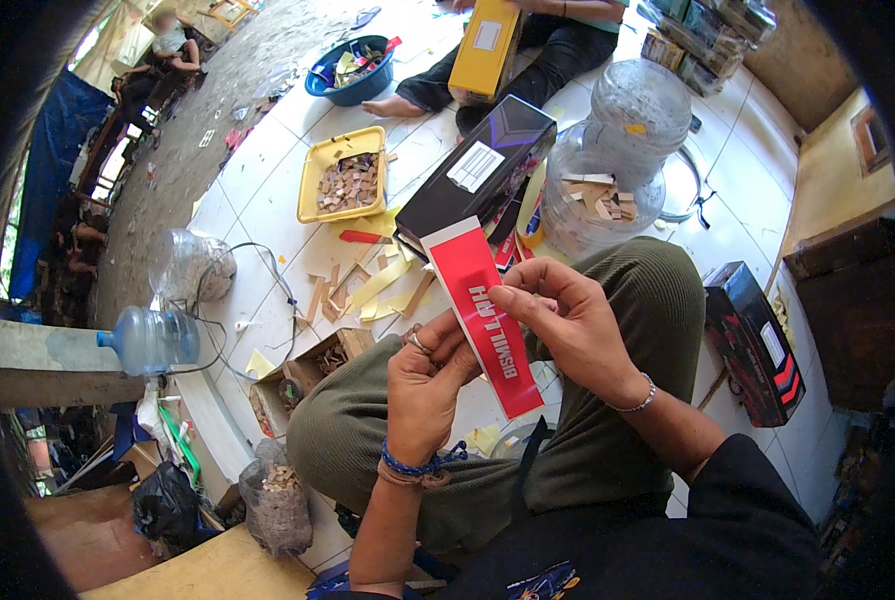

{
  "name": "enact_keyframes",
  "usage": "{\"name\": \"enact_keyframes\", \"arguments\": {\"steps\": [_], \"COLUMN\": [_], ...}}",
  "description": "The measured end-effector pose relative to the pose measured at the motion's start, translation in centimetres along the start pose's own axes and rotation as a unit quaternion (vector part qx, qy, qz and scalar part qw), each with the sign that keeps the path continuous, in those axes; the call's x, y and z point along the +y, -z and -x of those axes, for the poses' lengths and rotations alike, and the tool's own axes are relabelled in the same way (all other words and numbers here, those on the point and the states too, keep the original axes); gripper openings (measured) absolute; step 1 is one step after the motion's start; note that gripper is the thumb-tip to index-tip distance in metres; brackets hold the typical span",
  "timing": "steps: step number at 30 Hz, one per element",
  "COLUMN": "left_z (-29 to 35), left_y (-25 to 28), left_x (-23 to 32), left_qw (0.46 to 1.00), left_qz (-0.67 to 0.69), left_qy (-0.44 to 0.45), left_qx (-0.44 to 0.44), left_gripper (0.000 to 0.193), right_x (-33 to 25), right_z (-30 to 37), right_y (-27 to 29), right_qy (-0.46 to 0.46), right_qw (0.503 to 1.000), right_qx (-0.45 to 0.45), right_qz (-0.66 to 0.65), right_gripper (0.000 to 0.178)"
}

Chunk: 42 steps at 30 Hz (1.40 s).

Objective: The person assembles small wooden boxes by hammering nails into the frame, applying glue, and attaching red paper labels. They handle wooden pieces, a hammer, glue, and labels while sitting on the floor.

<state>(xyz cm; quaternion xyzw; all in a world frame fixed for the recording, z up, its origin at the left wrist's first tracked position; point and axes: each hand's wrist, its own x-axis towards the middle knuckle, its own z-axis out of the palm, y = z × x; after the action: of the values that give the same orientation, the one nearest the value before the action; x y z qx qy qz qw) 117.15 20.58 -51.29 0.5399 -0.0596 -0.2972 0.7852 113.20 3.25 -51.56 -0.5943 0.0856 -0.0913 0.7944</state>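
A long red strip with pale lettering and a white end [459, 268], which looks like a sticker or label, is held up slantwise over my lap. My left hand [427, 375] grips its left edge, with fingers partly behind it. The thumb and forefinger of my right hand [572, 320] pinch together at its right edge; whether they peel at a backing I cannot tell. Just beyond the strip lies a long black box [487, 150] with a white label. A red-handled cutter-like tool [364, 237] rests near the box among paper and cardboard scraps [382, 285].
A yellow tray [312, 180] of small brown pieces and a blue basin [352, 97] stand ahead. Large clear plastic jugs [639, 105] are at right, near another black box [752, 345]. Opposite, a person holds a yellow box [484, 50]. Water bottles [152, 340] and a filled bag [275, 500] are left.
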Motion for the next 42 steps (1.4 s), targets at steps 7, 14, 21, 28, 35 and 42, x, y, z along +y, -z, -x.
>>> {"name": "enact_keyframes", "arguments": {"steps": [7, 14, 21, 28, 35, 42], "left_z": [-0.04, -0.1, -0.08, -0.07, -0.02, 0.01], "left_y": [-0.02, 0.08, 0.04, -0.01, 0.0, -0.02], "left_x": [-0.1, -0.2, -0.12, -0.03, 0.05, 0.05], "left_qw": [1.0, 1.0, 1.0, 1.0, 1.0, 1.0], "left_qz": [0.002, 0.002, -0.003, -0.01, -0.023, -0.009], "left_qy": [-0.004, -0.001, 0.002, 0.007, 0.008, 0.013], "left_qx": [-0.001, -0.006, -0.005, 0.002, 0.005, 0.008], "left_gripper": [0.039, 0.038, 0.04, 0.039, 0.038, 0.039], "right_x": [-0.2, -0.05, -0.25, -0.32, -0.33, -0.3], "right_z": [0.07, 0.18, 0.26, 0.21, 0.23, 0.26], "right_y": [0.04, -0.03, -0.04, 0.02, -0.1, -0.24], "right_qy": [-0.012, -0.007, -0.027, -0.031, -0.025, -0.02], "right_qw": [1.0, 0.999, 0.999, 0.998, 0.999, 0.998], "right_qx": [0.001, 0.016, 0.015, 0.002, -0.002, 0.011], "right_qz": [0.002, 0.038, 0.041, 0.057, 0.047, 0.05], "right_gripper": [0.019, 0.019, 0.02, 0.021, 0.021, 0.02]}}
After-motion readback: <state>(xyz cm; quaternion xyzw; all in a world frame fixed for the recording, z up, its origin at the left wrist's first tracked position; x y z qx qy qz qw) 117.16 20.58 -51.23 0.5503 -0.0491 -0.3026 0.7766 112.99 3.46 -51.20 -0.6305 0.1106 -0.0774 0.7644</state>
